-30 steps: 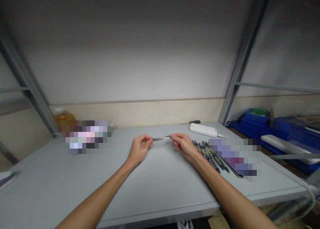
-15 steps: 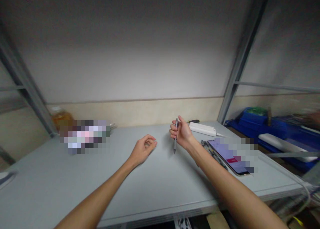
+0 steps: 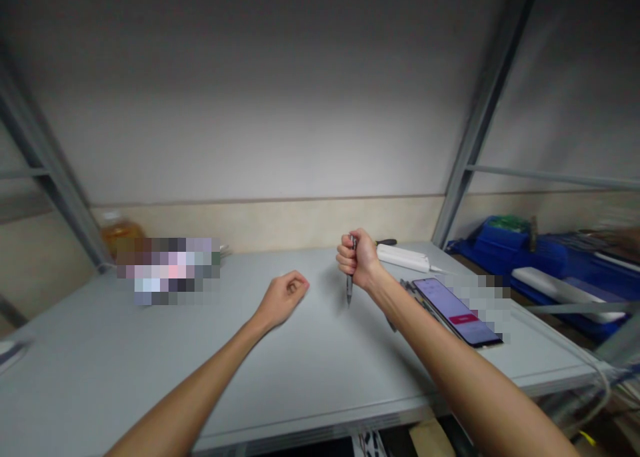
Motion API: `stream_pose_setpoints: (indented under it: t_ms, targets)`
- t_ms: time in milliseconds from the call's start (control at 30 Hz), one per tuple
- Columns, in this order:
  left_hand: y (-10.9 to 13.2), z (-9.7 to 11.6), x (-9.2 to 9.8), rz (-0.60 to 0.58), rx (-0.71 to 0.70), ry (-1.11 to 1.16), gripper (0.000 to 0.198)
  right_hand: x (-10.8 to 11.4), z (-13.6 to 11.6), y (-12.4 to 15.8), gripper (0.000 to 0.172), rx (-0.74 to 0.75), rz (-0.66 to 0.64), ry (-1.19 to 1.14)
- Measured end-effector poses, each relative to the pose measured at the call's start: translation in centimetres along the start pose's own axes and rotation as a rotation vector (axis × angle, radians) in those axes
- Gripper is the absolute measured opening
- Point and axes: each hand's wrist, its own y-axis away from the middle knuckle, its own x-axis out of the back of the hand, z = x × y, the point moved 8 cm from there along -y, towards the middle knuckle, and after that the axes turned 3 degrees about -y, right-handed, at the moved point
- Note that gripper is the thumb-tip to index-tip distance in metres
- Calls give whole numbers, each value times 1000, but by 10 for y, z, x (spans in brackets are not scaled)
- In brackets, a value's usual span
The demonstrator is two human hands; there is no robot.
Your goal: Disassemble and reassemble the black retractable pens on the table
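My right hand (image 3: 357, 258) is wrapped in a fist around a grey pen (image 3: 349, 289), held upright over the table with its tip pointing down. The thumb lies across the pen's top end. Whether the tip touches the tabletop, I cannot tell. My left hand (image 3: 284, 299) rests on the grey table (image 3: 310, 364) to the left, loosely curled, thumb and fingertips together around a small gap with nothing visible inside. Beside my right forearm lies a phone (image 3: 445, 307) with its screen lit, and several dark, thin items partly hidden by the arm.
A white power strip (image 3: 403, 258) with a cable lies behind the right hand, near a dark-handled tool (image 3: 387, 242). At the back left stand a bottle of amber liquid (image 3: 123, 237) and a blurred-out item (image 3: 173, 270). Metal posts (image 3: 467, 130) frame the table; blue bins (image 3: 505, 237) are beyond.
My right thumb has come down from a raised position onto the pen's top, and the fingers have tightened round it. My left thumb and fingertips have drawn together.
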Motion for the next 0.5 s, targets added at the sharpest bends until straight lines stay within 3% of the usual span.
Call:
stream_pose_setpoints:
  t_ms: [233, 500]
  targets:
    - [1, 1, 2, 15, -2, -14, 21, -1, -1, 0, 36, 0, 26, 22]
    - [0, -2, 0, -1, 0, -37, 21, 5, -2, -3, 29, 27, 70, 18]
